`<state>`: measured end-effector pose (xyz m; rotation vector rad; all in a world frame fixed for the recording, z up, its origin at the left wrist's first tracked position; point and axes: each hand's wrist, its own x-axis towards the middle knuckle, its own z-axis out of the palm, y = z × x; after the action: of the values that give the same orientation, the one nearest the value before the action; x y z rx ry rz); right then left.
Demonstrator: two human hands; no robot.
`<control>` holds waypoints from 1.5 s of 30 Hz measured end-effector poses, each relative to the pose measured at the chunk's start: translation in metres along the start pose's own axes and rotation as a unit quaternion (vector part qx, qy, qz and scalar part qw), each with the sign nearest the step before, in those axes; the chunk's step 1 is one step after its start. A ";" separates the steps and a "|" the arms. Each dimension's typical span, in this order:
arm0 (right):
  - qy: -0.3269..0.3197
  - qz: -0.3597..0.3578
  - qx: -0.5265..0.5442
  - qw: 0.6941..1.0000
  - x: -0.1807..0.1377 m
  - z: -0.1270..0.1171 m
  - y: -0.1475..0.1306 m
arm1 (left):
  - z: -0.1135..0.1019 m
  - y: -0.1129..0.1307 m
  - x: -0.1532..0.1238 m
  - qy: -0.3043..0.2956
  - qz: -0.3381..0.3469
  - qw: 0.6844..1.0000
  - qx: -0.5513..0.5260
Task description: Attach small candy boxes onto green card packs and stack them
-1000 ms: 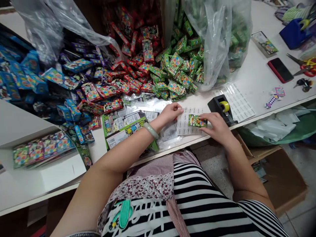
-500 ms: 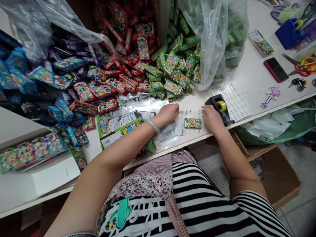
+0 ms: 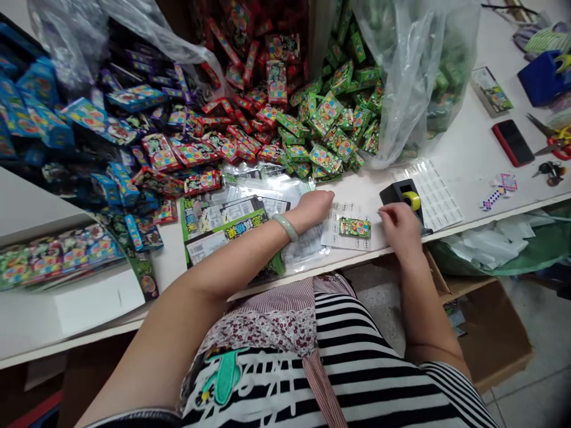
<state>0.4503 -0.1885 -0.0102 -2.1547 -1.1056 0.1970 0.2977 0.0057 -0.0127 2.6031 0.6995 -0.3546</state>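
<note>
A small green candy box [image 3: 354, 227] lies on a sheet of clear round stickers [image 3: 332, 236] at the table's front edge. At the sheet's upper left corner, my left hand [image 3: 314, 209] has its fingers curled together, and what is between them is hidden. My right hand [image 3: 401, 227] is just off the sheet's right side, thumb and fingertips pinched. Anything in that pinch is too small to make out. Behind the right hand stands a black tape dispenser [image 3: 396, 193] with a yellow core, partly covered by the hand.
Heaps of red boxes [image 3: 160, 151], green boxes [image 3: 328, 113] and blue boxes [image 3: 38, 125] fill the back. Printed packaging bags [image 3: 205, 246] lie under my left forearm. A label sheet [image 3: 441, 193], phone [image 3: 513, 142] and scissors [image 3: 553, 139] lie to the right.
My right hand has drawn back to the right, away from the sticker sheet's edge. My left hand stays by the upper left corner. The whole view has shifted slightly.
</note>
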 end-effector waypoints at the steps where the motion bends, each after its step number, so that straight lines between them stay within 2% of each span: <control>1: 0.031 0.013 0.050 0.998 -0.004 -0.007 -0.001 | -0.001 0.003 -0.002 0.000 0.000 1.000 -0.001; 3: 0.064 0.053 0.152 0.985 -0.010 -0.020 -0.006 | -0.005 0.009 -0.010 0.014 0.006 1.000 -0.007; 6: 0.031 0.081 0.237 0.968 -0.016 -0.028 -0.018 | -0.014 0.005 -0.033 0.101 0.057 0.991 -0.063; 9: -0.024 0.075 0.271 0.959 -0.017 -0.020 -0.032 | -0.024 -0.031 -0.073 0.236 0.115 0.952 -0.156; 11: -0.058 0.077 0.290 0.952 -0.014 -0.008 -0.043 | -0.029 -0.070 -0.112 0.313 0.064 0.928 -0.192; 13: -0.091 0.071 0.300 0.947 -0.009 0.007 -0.058 | -0.030 -0.109 -0.155 0.357 -0.066 0.910 -0.199; 15: -0.136 0.046 0.311 0.940 -0.004 0.025 -0.080 | -0.027 -0.136 -0.190 0.341 -0.159 0.906 -0.193; 17: -0.182 0.010 0.333 0.925 -0.001 0.047 -0.105 | -0.018 -0.145 -0.210 0.282 -0.157 0.930 -0.178; 19: -0.219 -0.015 0.359 0.907 0.000 0.069 -0.129 | -0.007 -0.139 -0.215 0.208 -0.107 0.961 -0.149; 21: -0.227 -0.019 0.376 0.898 -0.001 0.088 -0.147 | 0.002 -0.126 -0.210 0.146 -0.070 0.980 -0.113; 23: -0.213 -0.022 0.383 0.899 -0.003 0.101 -0.157 | 0.008 -0.114 -0.204 0.121 -0.068 0.987 -0.087; 25: -0.201 -0.034 0.375 0.904 -0.007 0.108 -0.161 | 0.008 -0.110 -0.202 0.134 -0.071 0.985 -0.079; 32: -0.202 -0.107 0.350 0.908 -0.021 0.113 -0.172 | -0.002 -0.115 -0.221 0.281 -0.003 0.955 -0.092; 35: -0.193 -0.136 0.322 0.917 -0.022 0.109 -0.183 | -0.001 -0.110 -0.222 0.311 -0.018 0.948 -0.073; 39: -0.174 -0.179 0.279 0.927 -0.020 0.103 -0.178 | -0.001 -0.099 -0.213 0.306 -0.038 0.950 -0.043; 45: -0.137 -0.108 0.327 0.929 -0.013 0.109 -0.143 | -0.005 -0.082 -0.193 0.243 -0.025 0.970 0.010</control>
<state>0.3028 -0.0863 -0.0016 -1.4284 -1.2065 0.6793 0.0924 -0.0080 0.0312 2.7152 0.9211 0.2802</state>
